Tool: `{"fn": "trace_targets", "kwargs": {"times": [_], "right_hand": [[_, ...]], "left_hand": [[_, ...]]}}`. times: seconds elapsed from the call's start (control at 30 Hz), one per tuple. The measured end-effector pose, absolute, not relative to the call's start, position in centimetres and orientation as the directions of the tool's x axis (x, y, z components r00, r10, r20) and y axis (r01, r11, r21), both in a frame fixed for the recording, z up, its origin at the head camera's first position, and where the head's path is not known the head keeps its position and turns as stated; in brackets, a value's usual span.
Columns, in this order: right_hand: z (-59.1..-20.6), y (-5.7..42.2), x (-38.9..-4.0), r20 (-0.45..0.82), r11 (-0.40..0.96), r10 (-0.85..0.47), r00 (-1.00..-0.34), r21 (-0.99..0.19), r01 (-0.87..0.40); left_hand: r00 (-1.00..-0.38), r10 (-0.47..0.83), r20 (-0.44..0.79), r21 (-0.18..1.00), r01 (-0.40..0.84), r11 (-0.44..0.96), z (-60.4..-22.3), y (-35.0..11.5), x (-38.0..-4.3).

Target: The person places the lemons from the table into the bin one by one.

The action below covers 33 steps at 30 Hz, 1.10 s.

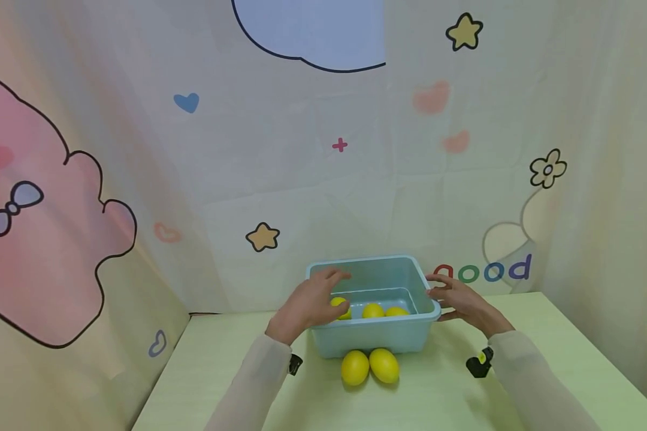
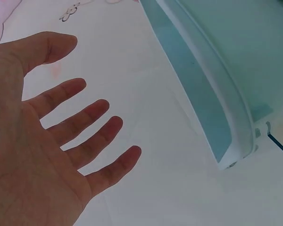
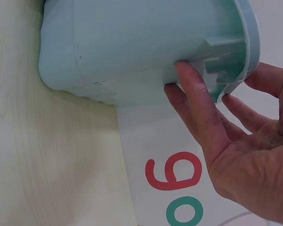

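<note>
A light blue plastic basin (image 1: 374, 336) stands upright on the table, with three yellow lemons (image 1: 374, 310) inside. Two more lemons (image 1: 354, 367) lie side by side just in front of it. My left hand (image 1: 313, 302) is over the basin's left end, fingers spread, and partly hides one lemon inside. Its palm (image 2: 33, 155) is bare in the left wrist view, with the basin's rim (image 2: 212, 80) off to the side. My right hand (image 1: 466, 302) touches the basin's right end, its extended fingers (image 3: 198, 94) against the wall and rim.
The pale wood-grain table (image 1: 226, 365) reaches back to a patterned curtain (image 1: 280, 179) close behind the basin. Another curtain side (image 1: 129, 293) hangs along the left. Dark wrist straps (image 1: 480, 363) sit at both sleeves.
</note>
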State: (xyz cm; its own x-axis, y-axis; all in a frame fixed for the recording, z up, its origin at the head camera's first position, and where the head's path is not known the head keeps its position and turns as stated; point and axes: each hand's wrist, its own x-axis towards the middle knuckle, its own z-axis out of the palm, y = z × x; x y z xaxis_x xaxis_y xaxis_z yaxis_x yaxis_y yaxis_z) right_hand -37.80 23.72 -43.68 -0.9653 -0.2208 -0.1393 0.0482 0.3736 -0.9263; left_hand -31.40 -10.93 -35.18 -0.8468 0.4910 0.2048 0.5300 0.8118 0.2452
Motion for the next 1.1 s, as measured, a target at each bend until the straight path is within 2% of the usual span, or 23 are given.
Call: {"fn": "trace_targets", "kwargs": {"times": [0.73, 0.9, 1.1], "right_hand": [[-43.9, 23.7, -37.8, -0.142, 0.374, -0.214, -0.967, -0.926, 0.054], [-43.9, 23.7, -37.7, -0.135, 0.369, -0.222, -0.966, -0.928, 0.045], [-43.9, 23.7, -37.9, -0.135, 0.374, -0.225, -0.965, -0.927, 0.043]], "left_hand": [[-0.786, 0.522, 0.332, 0.248, 0.606, 0.755, -39.6, -11.6, -28.0], [-0.752, 0.548, 0.367, 0.207, 0.641, 0.739, -40.8, -11.5, -27.4], [-0.742, 0.57, 0.353, 0.181, 0.652, 0.736, -41.9, -11.4, -27.1]]}}
